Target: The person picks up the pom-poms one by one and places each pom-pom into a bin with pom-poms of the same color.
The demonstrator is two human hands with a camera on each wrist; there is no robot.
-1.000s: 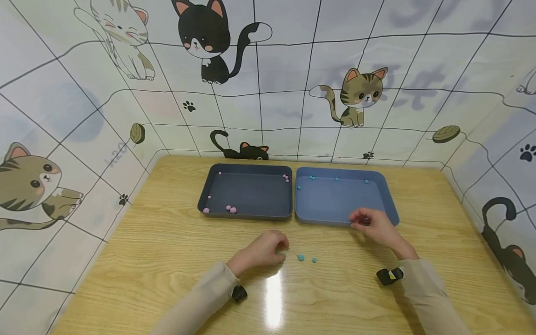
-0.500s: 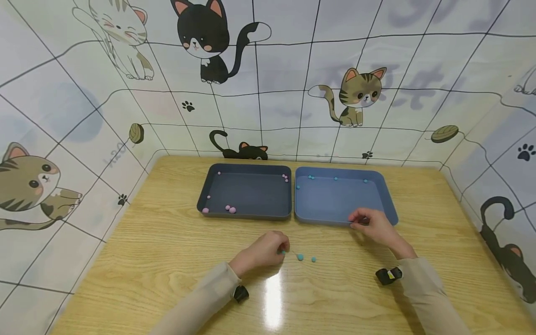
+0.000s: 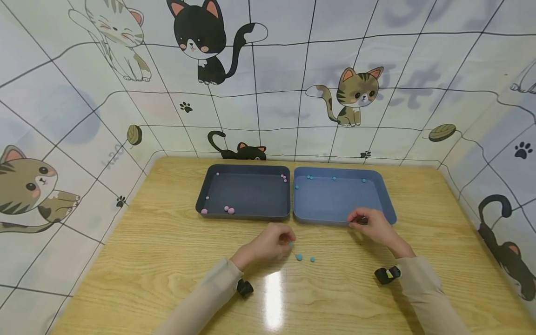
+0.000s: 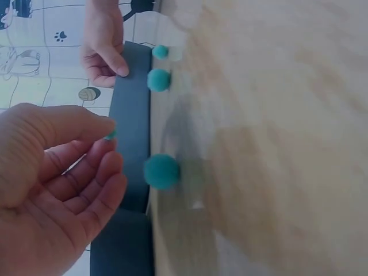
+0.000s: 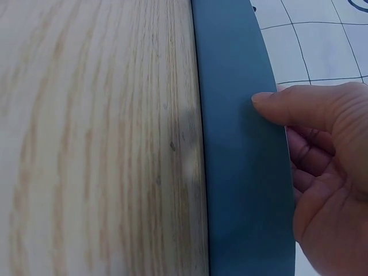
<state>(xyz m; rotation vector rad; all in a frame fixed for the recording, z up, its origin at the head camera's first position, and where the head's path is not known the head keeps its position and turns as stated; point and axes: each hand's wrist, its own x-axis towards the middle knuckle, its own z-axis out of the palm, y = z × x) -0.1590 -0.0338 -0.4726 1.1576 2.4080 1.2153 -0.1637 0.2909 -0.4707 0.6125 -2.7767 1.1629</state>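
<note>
A wooden table (image 3: 159,260) was recorded inside a booth of cat-printed walls (image 3: 75,93). Two trays stood side by side at the far edge: a dark tray (image 3: 244,215) holding pink balls, and a blue tray (image 3: 387,204) holding a few teal balls along its far wall.

The left hand (image 3: 268,244) was found lifted just off the table, a small teal ball (image 4: 110,135) pinched between thumb and fingertip; in the left wrist view only a sliver of that ball showed. Two more teal balls (image 3: 299,257) lay loose on the table just beside the hand, at about 4 o'clock from it. The blue tray lay at about 1 o'clock from the pinched ball, a short way off, with nothing between. A ball has no long axis, so none was noted.

The right hand (image 3: 370,224) was seen curled on the near rim of the blue tray, thumb (image 5: 287,106) pressed along the wall. This hand was the nearer to the tray; the left was the nearer to the loose balls.

Whether the right fingers reached inside the tray could not be made out. The wrist views were blurred at close range.
</note>
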